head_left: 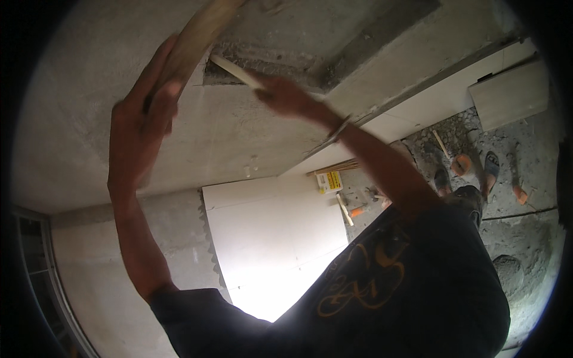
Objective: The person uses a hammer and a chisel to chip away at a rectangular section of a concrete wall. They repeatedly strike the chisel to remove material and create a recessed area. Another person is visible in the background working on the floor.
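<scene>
Brn board (194, 43); dk shirt (430, 286), orng print (365, 291).

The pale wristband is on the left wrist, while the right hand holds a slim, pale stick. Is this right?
Not fully: in the head view, the pale wristband is on the right wrist, not the left. The right hand does hold a slim, pale stick.
</scene>
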Available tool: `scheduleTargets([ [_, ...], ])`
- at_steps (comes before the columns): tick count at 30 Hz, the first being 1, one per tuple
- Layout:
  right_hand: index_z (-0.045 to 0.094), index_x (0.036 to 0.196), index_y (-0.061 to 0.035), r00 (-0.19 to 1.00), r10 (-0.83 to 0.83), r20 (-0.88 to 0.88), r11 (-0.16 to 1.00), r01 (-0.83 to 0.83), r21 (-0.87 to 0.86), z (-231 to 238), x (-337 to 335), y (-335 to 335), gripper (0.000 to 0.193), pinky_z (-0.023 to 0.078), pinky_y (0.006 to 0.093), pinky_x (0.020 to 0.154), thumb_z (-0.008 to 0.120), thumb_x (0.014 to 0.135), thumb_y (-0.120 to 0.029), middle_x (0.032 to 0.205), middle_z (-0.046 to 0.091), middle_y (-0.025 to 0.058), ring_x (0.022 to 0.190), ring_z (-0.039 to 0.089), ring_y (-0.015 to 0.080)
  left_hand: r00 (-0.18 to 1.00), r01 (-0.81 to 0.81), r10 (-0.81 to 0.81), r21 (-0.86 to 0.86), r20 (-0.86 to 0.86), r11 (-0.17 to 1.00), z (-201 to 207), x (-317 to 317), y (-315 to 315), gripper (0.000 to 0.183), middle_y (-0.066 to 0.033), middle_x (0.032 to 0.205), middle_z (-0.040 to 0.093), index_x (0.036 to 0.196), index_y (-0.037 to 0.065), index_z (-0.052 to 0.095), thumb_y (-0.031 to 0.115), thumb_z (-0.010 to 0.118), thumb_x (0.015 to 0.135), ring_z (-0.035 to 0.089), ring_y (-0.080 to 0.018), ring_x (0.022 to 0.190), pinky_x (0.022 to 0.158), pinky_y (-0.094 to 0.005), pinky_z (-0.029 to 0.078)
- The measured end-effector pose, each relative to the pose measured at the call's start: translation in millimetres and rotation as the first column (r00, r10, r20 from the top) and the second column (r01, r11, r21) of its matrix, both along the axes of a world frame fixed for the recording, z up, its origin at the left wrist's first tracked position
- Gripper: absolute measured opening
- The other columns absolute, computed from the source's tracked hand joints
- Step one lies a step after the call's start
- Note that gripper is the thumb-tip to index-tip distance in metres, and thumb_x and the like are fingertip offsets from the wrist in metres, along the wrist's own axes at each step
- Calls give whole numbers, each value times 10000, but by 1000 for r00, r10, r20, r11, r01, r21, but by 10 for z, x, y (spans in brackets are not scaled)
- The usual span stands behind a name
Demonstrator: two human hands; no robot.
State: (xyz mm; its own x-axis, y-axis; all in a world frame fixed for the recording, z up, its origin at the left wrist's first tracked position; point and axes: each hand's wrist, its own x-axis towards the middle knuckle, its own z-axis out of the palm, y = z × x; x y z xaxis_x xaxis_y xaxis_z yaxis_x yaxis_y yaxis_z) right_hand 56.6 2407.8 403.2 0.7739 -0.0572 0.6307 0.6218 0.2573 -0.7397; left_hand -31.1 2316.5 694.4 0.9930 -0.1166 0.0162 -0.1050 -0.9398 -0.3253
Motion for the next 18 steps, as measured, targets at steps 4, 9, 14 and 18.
scheduleTargets([
  [4,353,1433,-169,761,489,-427,732,-624,-273,-234,1,-1033,538,473,314,491,514,935,-290,674,555,70,534,486,113,954,-226,270,-285,128,932,-44,-750,873,799,4,601,554,1394,167,434,677,563,792,512,-81,495,452,-258,443],
  [9,335,1437,-159,846,388,-365,889,-449,-95,-859,-253,-1257,549,451,288,530,524,939,-291,700,555,64,571,499,134,882,-190,467,-859,64,476,-1124,-1568,1908,550,-41,647,599,1157,70,566,473,696,805,567,-106,530,446,-284,485],
  [14,360,1403,-128,895,317,-314,884,-399,-244,-776,-412,-1091,545,506,391,737,557,900,-193,978,615,189,817,609,320,746,-472,665,-692,15,546,-2942,-2027,1569,300,-55,674,630,1050,24,558,268,600,879,606,-122,571,506,-285,494],
  [18,363,1409,-193,981,194,-24,948,-194,-252,-770,-437,-799,598,540,387,711,595,864,-112,985,639,153,759,643,286,711,-511,677,-801,-190,312,-3257,-2116,1036,358,-70,705,632,1163,28,537,163,668,859,602,-110,615,552,-284,504],
])
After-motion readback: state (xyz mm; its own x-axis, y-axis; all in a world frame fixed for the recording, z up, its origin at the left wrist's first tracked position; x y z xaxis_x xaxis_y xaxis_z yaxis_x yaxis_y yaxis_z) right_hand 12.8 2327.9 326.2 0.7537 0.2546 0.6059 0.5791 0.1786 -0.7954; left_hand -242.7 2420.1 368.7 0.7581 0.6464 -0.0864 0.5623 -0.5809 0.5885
